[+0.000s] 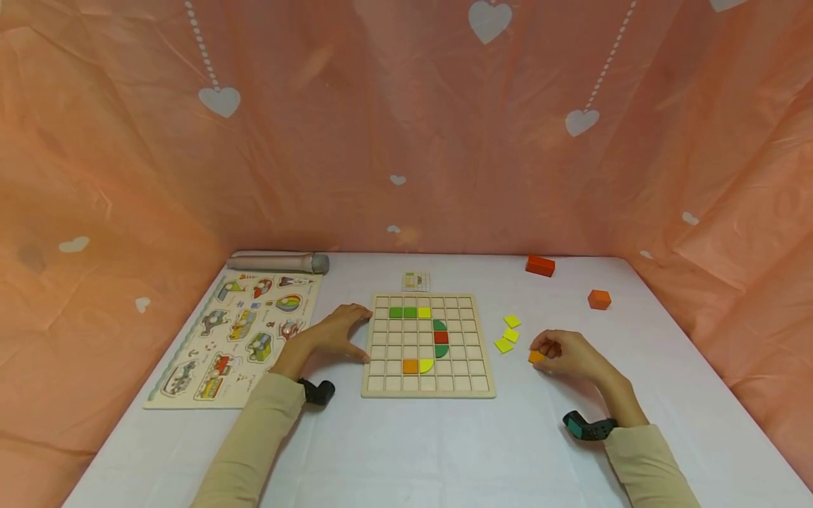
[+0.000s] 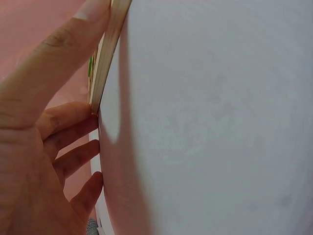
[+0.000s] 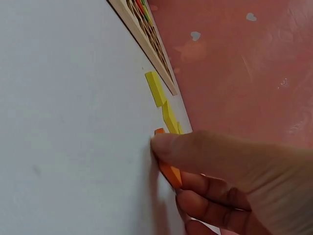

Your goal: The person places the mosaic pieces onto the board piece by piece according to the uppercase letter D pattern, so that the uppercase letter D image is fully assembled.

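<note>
A wooden grid board [image 1: 428,395] lies mid-table in the head view, with green, yellow, red and orange pieces set in some cells. At its left edge rests my left hand [image 1: 334,331], fingers spread. In the left wrist view, the thumb and fingertips touch the side of the board [image 2: 106,58]. To the right of the board, my right hand [image 1: 571,356] pinches a square orange tile [image 1: 536,356] between thumb and fingers. The orange tile [image 3: 168,174] appears tilted close to the table in the right wrist view. Several yellow tiles [image 1: 504,346] lie between that hand and the board.
A small pattern card [image 1: 416,281] sits just behind the board. Farther right are a red block stack [image 1: 540,266] and an orange block stack [image 1: 599,300]. On the left lie a picture puzzle board [image 1: 209,331] and a microphone [image 1: 279,262]. Pink curtains hang around the table.
</note>
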Motion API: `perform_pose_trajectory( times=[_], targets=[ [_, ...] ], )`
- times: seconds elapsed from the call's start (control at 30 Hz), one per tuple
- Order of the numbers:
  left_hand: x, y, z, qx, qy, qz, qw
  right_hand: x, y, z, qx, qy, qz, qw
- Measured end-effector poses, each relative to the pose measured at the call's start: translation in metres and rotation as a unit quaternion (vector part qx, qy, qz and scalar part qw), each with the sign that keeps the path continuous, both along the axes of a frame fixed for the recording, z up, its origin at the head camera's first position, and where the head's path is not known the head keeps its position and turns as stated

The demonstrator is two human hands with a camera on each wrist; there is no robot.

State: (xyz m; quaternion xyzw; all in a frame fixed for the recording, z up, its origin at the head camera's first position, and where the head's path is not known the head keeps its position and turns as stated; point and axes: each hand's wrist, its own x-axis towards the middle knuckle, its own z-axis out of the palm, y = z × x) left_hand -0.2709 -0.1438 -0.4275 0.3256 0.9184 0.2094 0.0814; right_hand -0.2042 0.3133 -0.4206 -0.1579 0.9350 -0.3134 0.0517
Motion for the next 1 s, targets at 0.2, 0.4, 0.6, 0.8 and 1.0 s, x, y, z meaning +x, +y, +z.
perform_pose_trajectory(
  times=[0.2,0.4,0.6,0.8,1.0],
  targets=[
    [0.000,0.000,0.000,0.001,0.005,-0.003,1.0000,-0.001,-0.003,0.001,0.004,0.011,0.006,0.9999],
    [0.001,0.000,0.001,0.003,0.005,-0.004,1.0000,-0.003,-0.024,0.001,-0.038,0.062,0.041,0.9965],
    [0.000,0.000,0.000,0.003,0.003,-0.002,1.0000,-0.011,-0.062,0.002,-0.080,0.110,0.090,0.9866],
    [0.000,0.000,0.000,0.002,0.004,-0.001,1.0000,-0.016,-0.105,-0.001,-0.121,0.139,0.140,0.9728],
    [-0.001,0.000,-0.002,0.004,0.012,-0.006,0.9999,-0.020,-0.143,-0.005,-0.135,0.155,0.180,0.9620]
  ],
)
